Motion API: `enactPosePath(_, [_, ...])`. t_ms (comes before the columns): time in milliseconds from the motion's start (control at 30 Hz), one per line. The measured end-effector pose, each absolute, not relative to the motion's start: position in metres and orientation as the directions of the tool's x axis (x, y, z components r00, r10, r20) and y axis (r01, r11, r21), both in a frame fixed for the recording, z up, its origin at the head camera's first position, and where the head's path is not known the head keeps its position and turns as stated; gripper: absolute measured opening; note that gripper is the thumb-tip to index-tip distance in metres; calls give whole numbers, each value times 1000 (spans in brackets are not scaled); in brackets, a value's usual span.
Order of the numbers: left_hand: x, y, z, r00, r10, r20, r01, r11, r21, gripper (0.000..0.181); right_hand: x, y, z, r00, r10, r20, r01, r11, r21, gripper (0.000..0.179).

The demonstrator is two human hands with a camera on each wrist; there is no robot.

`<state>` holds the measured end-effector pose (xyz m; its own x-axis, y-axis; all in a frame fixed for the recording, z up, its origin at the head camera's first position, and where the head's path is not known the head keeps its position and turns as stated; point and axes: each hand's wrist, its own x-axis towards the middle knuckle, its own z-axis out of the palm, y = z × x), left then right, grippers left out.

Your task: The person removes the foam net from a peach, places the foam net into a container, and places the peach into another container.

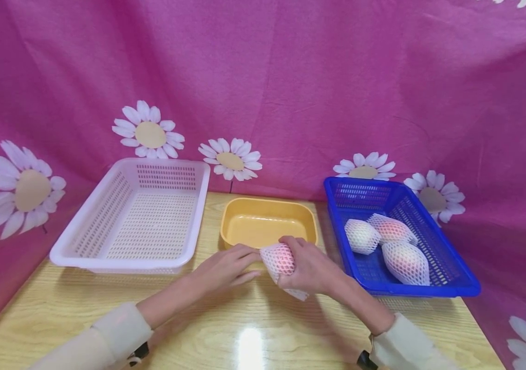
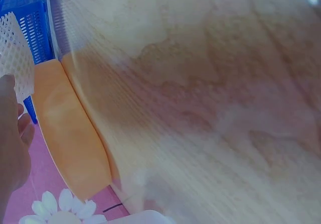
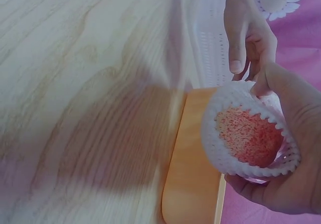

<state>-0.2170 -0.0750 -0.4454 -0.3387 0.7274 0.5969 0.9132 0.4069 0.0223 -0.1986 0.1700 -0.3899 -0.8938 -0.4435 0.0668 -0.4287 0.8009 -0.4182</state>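
Note:
In the head view my right hand grips a round red-and-yellow speckled fruit wrapped in a white foam net, above the table by the near side of a yellow tub. The right wrist view shows the fruit through the net's open end, with the thumb and fingers around the net. My left hand reaches in from the left, its fingertips right at the net's other end. Its thumb stands apart from the fingers in the right wrist view. At the left wrist view's edge, the left hand is partly cut off.
A blue basket at the right holds three more fruits in foam nets. To the left stands a white slotted basket. Behind the wooden table hangs a magenta cloth with daisies.

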Motion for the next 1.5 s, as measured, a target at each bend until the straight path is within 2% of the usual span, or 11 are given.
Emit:
enactPosePath(333, [-216, -79, -453, -334, 718, 611, 917, 397, 35, 32, -194, 167, -398, -872, -484, 78, -473, 788, -395, 87])
enactPosePath(500, [-214, -80, -456, -351, 715, 604, 913, 403, 54, 31, -193, 167, -403, -861, -504, 72, -489, 778, -395, 86])
enactPosePath(900, [-210, -88, -466, -357, 714, 603, 907, 419, 41, 31, -195, 162, -416, -797, -602, 54, -564, 708, -425, 79])
enactPosePath(1500, [-208, -94, -471, -367, 729, 577, 904, 425, 38, 25, -195, 160, -424, -721, -693, 19, -638, 653, -408, 81])
